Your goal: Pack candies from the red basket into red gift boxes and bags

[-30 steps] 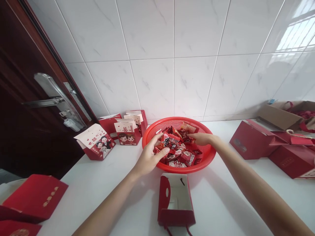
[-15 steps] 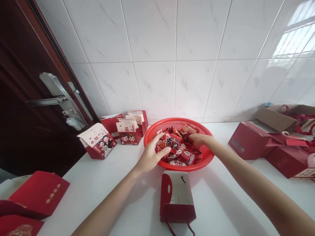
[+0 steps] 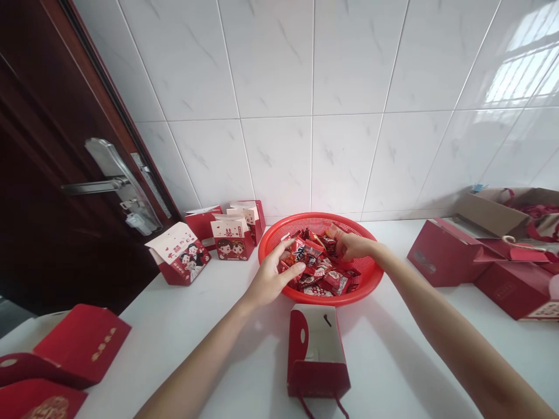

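Observation:
A red plastic mesh basket (image 3: 371, 285) holds a heap of wrapped candies (image 3: 334, 280), mostly in red wrappers. At the basket's left side, my left hand (image 3: 271, 278) is curled around several red candy packets (image 3: 302, 252), thumb and fingers on either side of them. My right hand (image 3: 353, 247) reaches into the right part of the heap with its fingers bent down; the fingertips are partly hidden among the candies, beside a pale peach packet (image 3: 335, 231). Just in front of the basket, a red gift box (image 3: 318, 378) stands with its top open and its cord handle hanging toward me.
Several red and cream boxes (image 3: 180, 256) stand at the back left by the door (image 3: 82, 233). Red boxes (image 3: 82, 343) lie at the front left. On the right are more red boxes (image 3: 445, 256) and a brown carton (image 3: 489, 212). A tiled wall (image 3: 279, 157) closes the back.
The view has shifted slightly, so everything sits a little lower and to the right. My right hand has shifted slightly within the candies; my left hand keeps its pose.

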Motion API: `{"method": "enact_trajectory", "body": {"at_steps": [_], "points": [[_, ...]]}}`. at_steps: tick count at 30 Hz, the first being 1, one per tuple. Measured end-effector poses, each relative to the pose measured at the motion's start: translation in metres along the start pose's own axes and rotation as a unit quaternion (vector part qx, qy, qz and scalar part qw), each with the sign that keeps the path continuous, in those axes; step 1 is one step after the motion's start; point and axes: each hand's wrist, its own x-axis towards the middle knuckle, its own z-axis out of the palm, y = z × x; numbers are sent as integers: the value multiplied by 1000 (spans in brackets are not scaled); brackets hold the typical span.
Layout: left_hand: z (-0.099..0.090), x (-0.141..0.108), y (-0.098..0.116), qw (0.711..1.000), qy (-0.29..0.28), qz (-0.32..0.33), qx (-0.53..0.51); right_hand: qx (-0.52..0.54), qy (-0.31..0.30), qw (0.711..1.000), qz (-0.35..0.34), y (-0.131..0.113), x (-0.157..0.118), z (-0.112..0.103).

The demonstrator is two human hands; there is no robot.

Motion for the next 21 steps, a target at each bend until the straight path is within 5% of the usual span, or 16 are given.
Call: {"method": "enact_trajectory", "body": {"at_steps": [6, 11, 16, 21], "points": [[1, 2, 3, 999, -1, -3, -43, 205, 53, 973, -89, -20, -26, -6], [4, 2, 6, 996, 60, -19, -69, 490, 81, 850, -173, -54, -45, 1], [5, 1, 8, 994, 72, -19, -82, 433, 165, 867, -185, -89, -46, 19], [5, 1, 8, 995, 76, -10, -70, 402, 219, 867, -196, -97, -41, 35]]}}
